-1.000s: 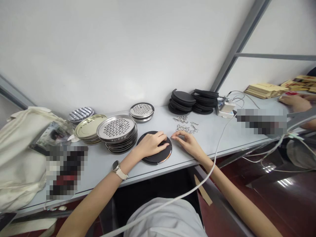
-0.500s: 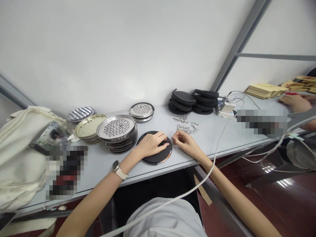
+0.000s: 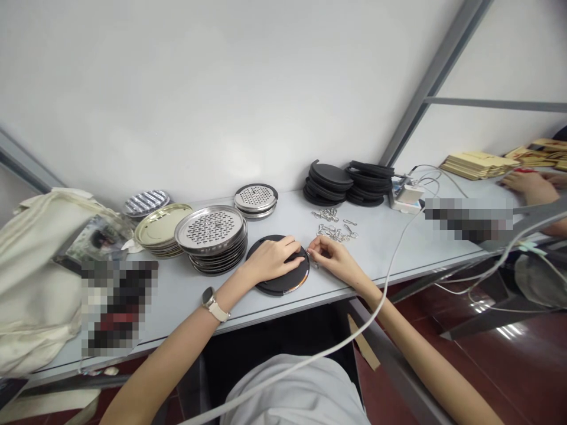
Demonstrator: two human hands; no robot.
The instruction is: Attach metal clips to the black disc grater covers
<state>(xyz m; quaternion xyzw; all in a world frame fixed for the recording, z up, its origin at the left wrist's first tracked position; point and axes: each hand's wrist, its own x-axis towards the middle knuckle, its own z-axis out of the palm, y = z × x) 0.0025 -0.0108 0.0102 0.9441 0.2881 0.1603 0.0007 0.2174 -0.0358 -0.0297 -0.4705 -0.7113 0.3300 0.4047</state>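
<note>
- Your table [image 3: 292, 215] runs across the middle of the frame, from the lower left towards the right edge.
- A pale cloth bag [image 3: 31, 265] fills the left side of the frame.
- Left of centre, you have a tall stack of perforated metal discs [image 3: 212, 229], just beside a stack of gold discs [image 3: 162, 221].
- Two stacks of black discs [image 3: 330, 177] stand right of upper centre.
- The single black disc [image 3: 290, 280] lies flat on the table near the centre of the frame, partly under your left hand.
- Your left hand [image 3: 277, 260] rests on that disc, fingers loosely bent, thumb apart, gripping nothing that shows.
- Your right hand [image 3: 332, 257], at the disc's right edge, has thumb and forefinger pinched on a small metal piece [image 3: 316, 265], partly hidden by the fingers.
- Loose silver clasps [image 3: 334, 232] lie in small heaps just above your right hand.
</note>
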